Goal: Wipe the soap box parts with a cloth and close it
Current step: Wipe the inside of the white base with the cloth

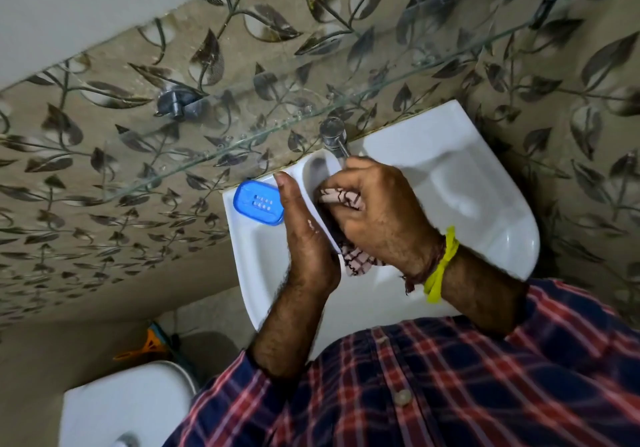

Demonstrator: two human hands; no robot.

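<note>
- Toilet tank [128, 408], white, lower left corner of the frame; orange item [147, 346] on the floor just above it.
- Glass shelf [242, 141], running from left centre up to the upper right, across a leaf-patterned wall [104, 176].
- Blue tray [258, 202], slotted, lying on the sink [467, 183] rim's left corner, left of centre, just beside the left hand.
- Left hand [306, 235], centre, fingers straight, cupping the white lid [320, 172] from behind; lid held upright on edge over the basin.
- Cloth [341, 200], checked, pressed into the lid's hollow, loose end hanging below at centre.
- Right hand [377, 214], just right of centre, fingers curled round the cloth; yellow band [441, 266] on the wrist.
- Tap [334, 134], metal, above the hands at the sink's back edge.
- Plaid shirt [450, 387], lower right.
</note>
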